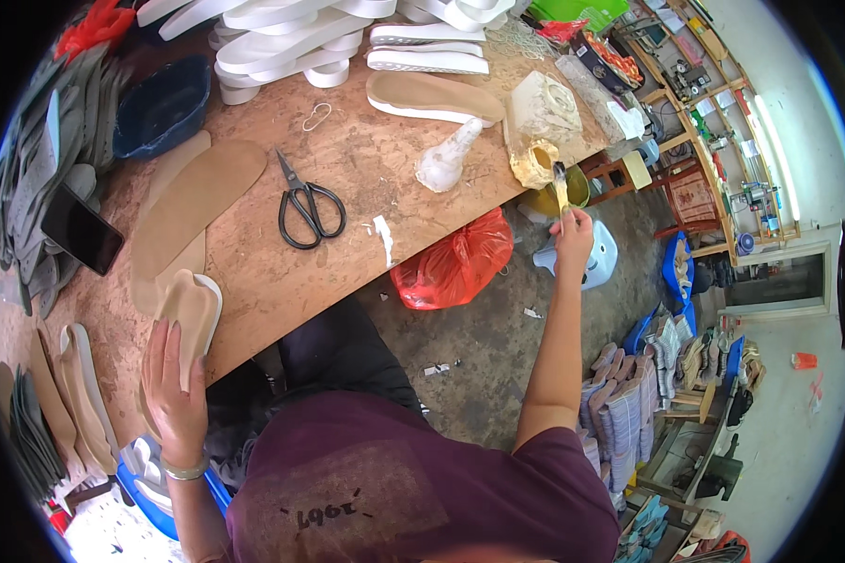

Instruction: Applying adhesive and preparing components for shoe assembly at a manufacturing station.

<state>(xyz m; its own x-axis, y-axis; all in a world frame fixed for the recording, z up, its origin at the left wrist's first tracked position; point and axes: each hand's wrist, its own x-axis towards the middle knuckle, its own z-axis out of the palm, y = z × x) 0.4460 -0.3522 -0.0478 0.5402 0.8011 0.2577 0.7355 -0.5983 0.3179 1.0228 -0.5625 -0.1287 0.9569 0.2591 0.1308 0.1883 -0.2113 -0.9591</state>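
My left hand [173, 387] lies with its fingers stretched out flat on a tan-topped shoe sole [195, 305] with a white edge, at the table's near edge. My right hand [573, 232] is closed round the handle of a brush [561, 185]. Its dark bristles are beside the yellowed mouth of a crusted glue container [535, 164] at the table's right edge. A whitish, cone-shaped lump [448, 158] stands left of that container. Black-handled scissors [310, 208] lie mid-table, right of flat tan insole pieces [197, 192].
White soles [282, 47] are piled at the back, near a tan-topped sole [432, 97]. A dark blue basin [162, 106], a phone [82, 228] and grey sole pieces [42, 188] occupy the left. Below the table edge are a red bag [455, 261] and a light-blue stool [601, 255].
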